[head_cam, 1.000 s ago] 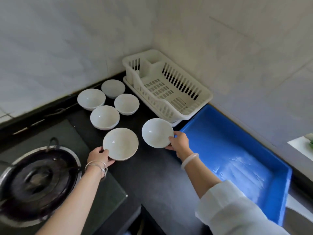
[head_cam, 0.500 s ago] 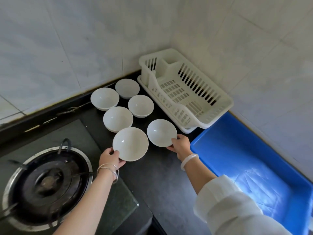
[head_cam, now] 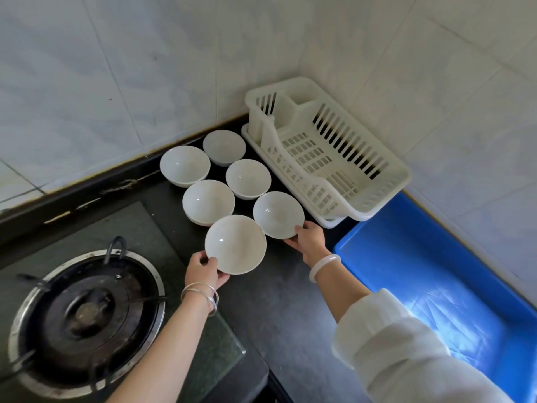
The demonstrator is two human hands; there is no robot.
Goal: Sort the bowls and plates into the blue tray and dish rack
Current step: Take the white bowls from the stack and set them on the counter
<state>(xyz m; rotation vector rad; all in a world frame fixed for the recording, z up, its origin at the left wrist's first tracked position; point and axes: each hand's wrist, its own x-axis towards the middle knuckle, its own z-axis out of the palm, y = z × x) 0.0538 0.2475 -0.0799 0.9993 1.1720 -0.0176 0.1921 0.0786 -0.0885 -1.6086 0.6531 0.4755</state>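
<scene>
Several white bowls stand in a cluster on the dark counter by the wall corner. My left hand [head_cam: 203, 270] grips the near rim of the nearest, largest bowl [head_cam: 235, 244]. My right hand [head_cam: 309, 241] holds the near rim of the bowl [head_cam: 278, 214] beside it, close to the dish rack. Behind these sit more bowls [head_cam: 208, 201], [head_cam: 248, 178], [head_cam: 184, 165] and a smaller one [head_cam: 224, 147] at the back. The white plastic dish rack [head_cam: 377, 196] stands empty in the corner. The blue tray [head_cam: 377, 242] lies to its right, also empty.
A gas burner [head_cam: 87, 318] with a metal ring sits on a glass hob at the lower left. Tiled walls close off the counter at the back and right. Bare dark counter [head_cam: 279, 301] lies between my arms.
The view has shifted, so everything sits further right and lower in the frame. Both hands keep their hold on the two front bowls, which have moved closer together.
</scene>
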